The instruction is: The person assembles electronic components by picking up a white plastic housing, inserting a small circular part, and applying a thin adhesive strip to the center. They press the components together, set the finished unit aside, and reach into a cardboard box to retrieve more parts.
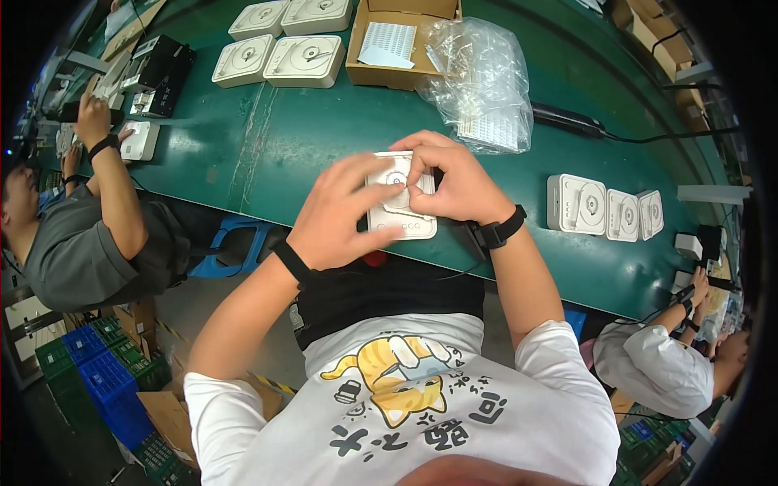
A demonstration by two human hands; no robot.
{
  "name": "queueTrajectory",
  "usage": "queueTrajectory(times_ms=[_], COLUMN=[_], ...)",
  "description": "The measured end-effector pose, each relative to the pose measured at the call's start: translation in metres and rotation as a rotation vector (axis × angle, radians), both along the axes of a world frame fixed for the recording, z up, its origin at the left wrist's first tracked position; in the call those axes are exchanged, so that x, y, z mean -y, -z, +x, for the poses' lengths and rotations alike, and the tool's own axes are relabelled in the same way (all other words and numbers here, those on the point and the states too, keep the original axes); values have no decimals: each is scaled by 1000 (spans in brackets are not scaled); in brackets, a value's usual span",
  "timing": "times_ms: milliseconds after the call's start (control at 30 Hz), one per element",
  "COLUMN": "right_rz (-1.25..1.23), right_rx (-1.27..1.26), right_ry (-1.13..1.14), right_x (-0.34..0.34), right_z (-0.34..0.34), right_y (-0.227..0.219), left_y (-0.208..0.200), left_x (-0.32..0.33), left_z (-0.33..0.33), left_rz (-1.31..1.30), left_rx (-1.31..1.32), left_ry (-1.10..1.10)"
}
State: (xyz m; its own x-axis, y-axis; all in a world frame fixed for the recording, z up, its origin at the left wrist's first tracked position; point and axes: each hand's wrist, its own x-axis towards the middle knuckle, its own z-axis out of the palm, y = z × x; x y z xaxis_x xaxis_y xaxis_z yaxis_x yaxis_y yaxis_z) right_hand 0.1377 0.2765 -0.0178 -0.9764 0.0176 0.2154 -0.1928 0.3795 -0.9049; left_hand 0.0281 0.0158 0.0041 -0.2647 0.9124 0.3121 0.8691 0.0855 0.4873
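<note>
Left hand (340, 215): we see it curled around the left edge of the white square device (401, 212), fingers (369, 198) spread across its face, thumb low near the bottom edge; closed on it.
Right hand (454, 182): gripping the device's right side, fingers (421, 166) bent and pinched down on the round centre part; closed, we can't tell if anything small sits under the tips.
Device: white, flat, rounded corners, circular disc on the face, held between both hands just above the near edge of the green table (324, 146).
Beyond the fingertips: clear plastic bag (482, 81), crumpled, and an open cardboard box (397, 40) holding a white sheet.
Right of the right-hand fingers: row of three white devices (604, 209) standing on edge, well apart from the hands.
Far left of the left-hand fingers: four white devices (279, 40) lying flat; a co-worker's hand (93, 117) beside another white unit (139, 139).
Wrists: we note a black band on each.
</note>
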Motion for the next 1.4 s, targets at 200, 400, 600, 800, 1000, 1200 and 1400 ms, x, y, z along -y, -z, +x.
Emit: queueTrajectory(times_ms=[200,400,600,800,1000,1200,1400], right_rz=[-83,-107,-139,-39,66,32,44], right_rx=[-26,52,41,74,56,87,114], right_ry=[-45,-77,-58,35,101,113,111], right_x=[-3,-11,-9,8,22,16,17], right_z=[-3,-2,0,1,1,0,-1], right_y=[13,7,10,4,-2,3,2], left_y=[25,34,34,11,-4,-5,0], left_x=[-21,-32,-30,-2,6,-15,-22], left_z=[-5,-14,-7,13,28,34,38], left_rz=[44,1,43,146,119,96,156], left_rx=[652,950,758,429,156,-96,-124], left_ry=[-244,-184,-238,-395,-412,-451,-489])
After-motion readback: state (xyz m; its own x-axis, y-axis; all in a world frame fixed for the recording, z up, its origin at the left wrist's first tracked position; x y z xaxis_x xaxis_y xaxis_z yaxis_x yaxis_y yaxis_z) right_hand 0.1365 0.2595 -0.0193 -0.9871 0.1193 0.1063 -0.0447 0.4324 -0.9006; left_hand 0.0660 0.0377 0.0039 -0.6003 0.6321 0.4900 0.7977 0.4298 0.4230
